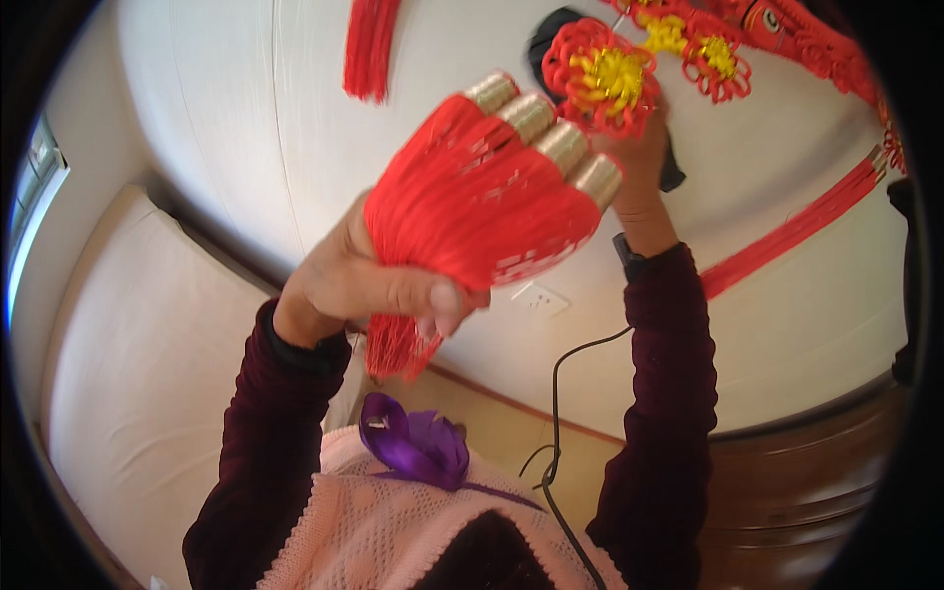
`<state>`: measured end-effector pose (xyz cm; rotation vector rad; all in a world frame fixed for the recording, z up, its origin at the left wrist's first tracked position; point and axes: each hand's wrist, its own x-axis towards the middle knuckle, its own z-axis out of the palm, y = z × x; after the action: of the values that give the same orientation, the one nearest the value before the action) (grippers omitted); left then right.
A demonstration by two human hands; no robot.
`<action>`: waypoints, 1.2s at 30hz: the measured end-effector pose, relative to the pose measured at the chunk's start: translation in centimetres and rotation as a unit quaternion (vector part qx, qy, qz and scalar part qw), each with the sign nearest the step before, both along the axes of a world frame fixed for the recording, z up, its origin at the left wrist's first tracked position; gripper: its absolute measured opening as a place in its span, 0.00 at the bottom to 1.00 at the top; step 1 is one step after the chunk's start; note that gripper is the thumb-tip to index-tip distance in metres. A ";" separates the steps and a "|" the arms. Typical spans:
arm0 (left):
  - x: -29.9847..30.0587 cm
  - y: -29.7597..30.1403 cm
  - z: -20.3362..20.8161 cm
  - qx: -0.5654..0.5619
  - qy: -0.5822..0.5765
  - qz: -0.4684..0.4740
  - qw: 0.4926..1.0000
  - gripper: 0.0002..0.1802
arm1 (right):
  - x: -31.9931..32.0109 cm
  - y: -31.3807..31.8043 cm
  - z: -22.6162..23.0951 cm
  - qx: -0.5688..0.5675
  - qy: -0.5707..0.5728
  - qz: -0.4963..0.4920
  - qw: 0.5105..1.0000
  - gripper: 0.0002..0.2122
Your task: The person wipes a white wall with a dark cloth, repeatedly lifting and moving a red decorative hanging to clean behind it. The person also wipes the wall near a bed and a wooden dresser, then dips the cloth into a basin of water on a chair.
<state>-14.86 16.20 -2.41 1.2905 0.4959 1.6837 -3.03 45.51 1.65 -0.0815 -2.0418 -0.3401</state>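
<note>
My left hand (379, 285) is closed round a bundle of long red tassels (472, 197), thumb pressed across the strands. Gold-wrapped caps (531, 116) top the bundle at its upper right, and loose fringe hangs below the fist. Raised at the upper right, my right hand (641, 157) is partly covered by a red knotted flower with a yellow centre (610, 77). Black parts of a handheld device (673, 169) show on both sides of this hand, which appears to grip it; its fingers and the device's kind are hidden.
More red and yellow knotwork (718, 57) hangs at the upper right. Separate red tassels (370, 49) hang at the top and right. A black cord (557, 413) runs down from my right wrist. A wall socket (541, 297) and a pale covered piece of furniture (147, 374) are nearby.
</note>
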 end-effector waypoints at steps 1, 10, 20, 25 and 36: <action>-0.2 0.0 0.0 -0.002 0.012 0.013 1.000 0.15 | -0.1 -0.6 -2.0 -0.077 -0.038 0.042 0.995 0.17; -0.7 1.4 0.1 -0.092 0.176 0.209 0.957 0.19 | 3.0 -5.8 -20.3 0.161 -0.325 0.032 0.931 0.18; -2.5 4.6 -3.3 -0.154 0.202 0.202 0.946 0.08 | 4.9 -2.9 -12.1 0.143 -0.081 -0.129 0.978 0.16; -2.8 5.3 -3.9 -0.182 0.171 0.127 0.960 0.10 | 3.0 -4.4 -16.5 0.093 -0.044 -0.067 0.992 0.14; 0.2 6.0 -4.3 -0.187 0.243 0.284 0.909 0.10 | 5.6 -8.7 -35.0 -0.132 -0.373 0.013 0.918 0.18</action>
<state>-14.69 22.24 -6.69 1.3423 1.5387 1.5822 2.53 36.84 -33.40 -0.0998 -2.8393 -0.0689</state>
